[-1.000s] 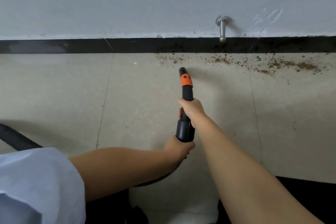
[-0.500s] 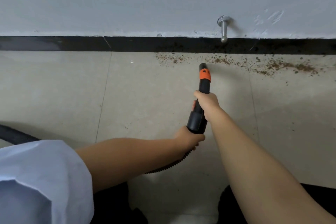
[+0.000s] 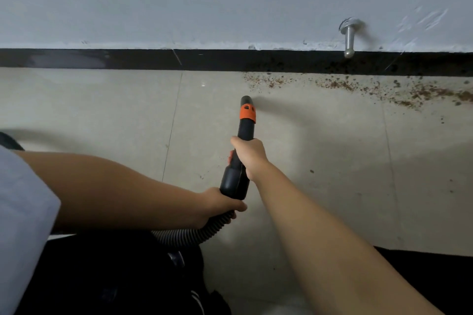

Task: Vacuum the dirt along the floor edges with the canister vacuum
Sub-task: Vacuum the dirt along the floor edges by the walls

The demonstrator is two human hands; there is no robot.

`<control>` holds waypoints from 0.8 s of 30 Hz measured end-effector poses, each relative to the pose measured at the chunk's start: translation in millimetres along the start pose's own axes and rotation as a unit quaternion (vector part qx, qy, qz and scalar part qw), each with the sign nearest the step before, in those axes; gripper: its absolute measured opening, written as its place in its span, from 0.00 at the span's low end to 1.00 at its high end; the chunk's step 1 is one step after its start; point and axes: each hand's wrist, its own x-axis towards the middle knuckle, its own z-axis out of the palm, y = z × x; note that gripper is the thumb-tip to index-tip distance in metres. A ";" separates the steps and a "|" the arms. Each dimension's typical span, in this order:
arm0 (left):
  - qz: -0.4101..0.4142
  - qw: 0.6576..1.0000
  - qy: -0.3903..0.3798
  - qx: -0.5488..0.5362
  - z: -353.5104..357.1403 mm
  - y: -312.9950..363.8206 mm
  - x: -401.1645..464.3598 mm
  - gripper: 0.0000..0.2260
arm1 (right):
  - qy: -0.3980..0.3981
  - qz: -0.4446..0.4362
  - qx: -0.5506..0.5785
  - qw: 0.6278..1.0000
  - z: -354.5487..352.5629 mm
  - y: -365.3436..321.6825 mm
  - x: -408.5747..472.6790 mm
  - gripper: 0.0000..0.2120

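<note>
No text, label, brand, number or sign can be read anywhere in the frame: the vacuum nozzle [image 3: 246,120], the wall [image 3: 204,0] and the floor [image 3: 102,110] carry no legible marking.

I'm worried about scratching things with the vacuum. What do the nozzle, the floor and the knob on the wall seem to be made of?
Nozzle: looks like hard matte black plastic with an orange collar; dull, no shine.
Floor: seemingly beige tile, smooth with a slight sheen; thin straight joints run across it.
Knob: probably metal, silvery and polished; it shows bright highlights.
</note>
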 end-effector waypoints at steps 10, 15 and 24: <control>0.038 0.999 -0.012 0.012 16.2 20.1 24.7 0.13 | 0.096 -0.014 0.059 0.994 -30.5 -8.7 10.0 0.04; 0.071 0.997 -0.023 0.032 36.1 38.7 34.4 0.18 | 0.159 -0.023 0.069 0.985 -61.5 -15.2 14.1 0.04; 0.033 0.999 -0.006 -0.017 6.5 22.3 25.7 0.17 | 0.072 -0.030 0.032 0.996 -16.8 -16.7 18.8 0.06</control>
